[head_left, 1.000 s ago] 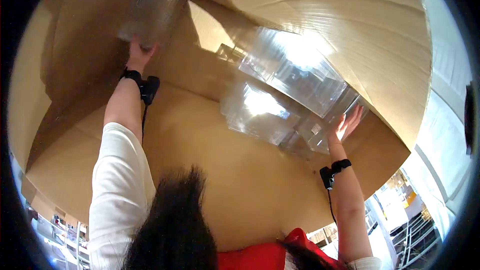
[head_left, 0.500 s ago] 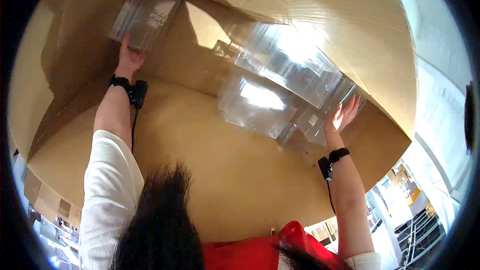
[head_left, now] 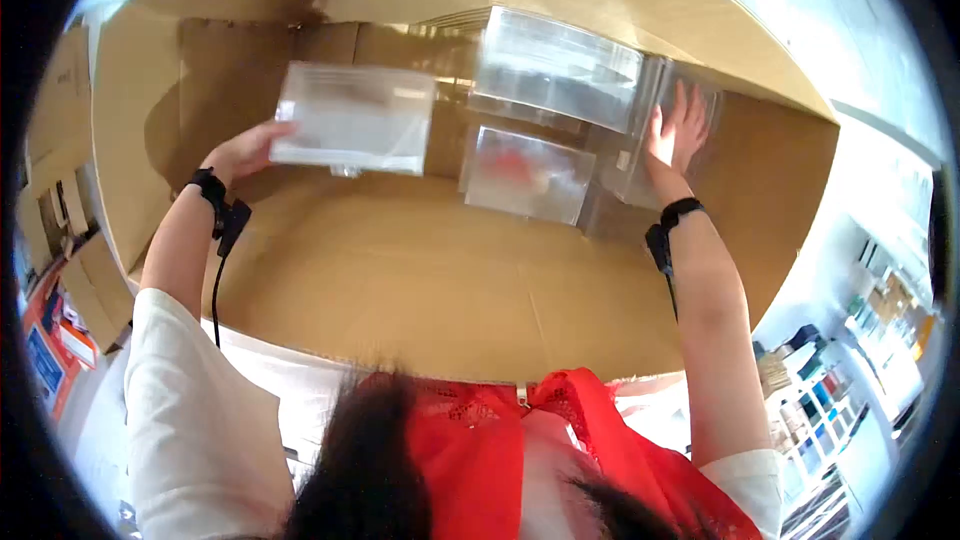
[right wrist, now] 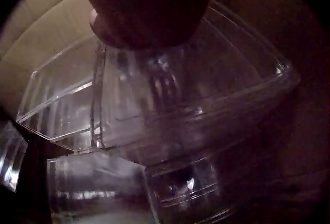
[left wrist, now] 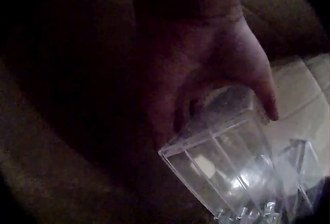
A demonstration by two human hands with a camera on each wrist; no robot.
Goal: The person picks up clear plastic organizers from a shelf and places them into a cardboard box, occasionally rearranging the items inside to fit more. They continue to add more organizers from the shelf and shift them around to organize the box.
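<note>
The plastic boxes (head_left: 352, 120) are clear; the carton (head_left: 440, 290) brown; sleeves (head_left: 190, 400) white; wrist straps (head_left: 683, 209) black; the garment (head_left: 462, 465) red and lacy.

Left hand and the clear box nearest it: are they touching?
Touching. The left wrist view shows the left hand gripping the box by one end.

Inside the carton (head_left: 400, 290), a held box (head_left: 350, 120) was seen at the left; right of the middle, a back box (head_left: 557, 70) was set behind a front box (head_left: 530, 178); farther right, a side box (head_left: 630, 165) was placed.
</note>
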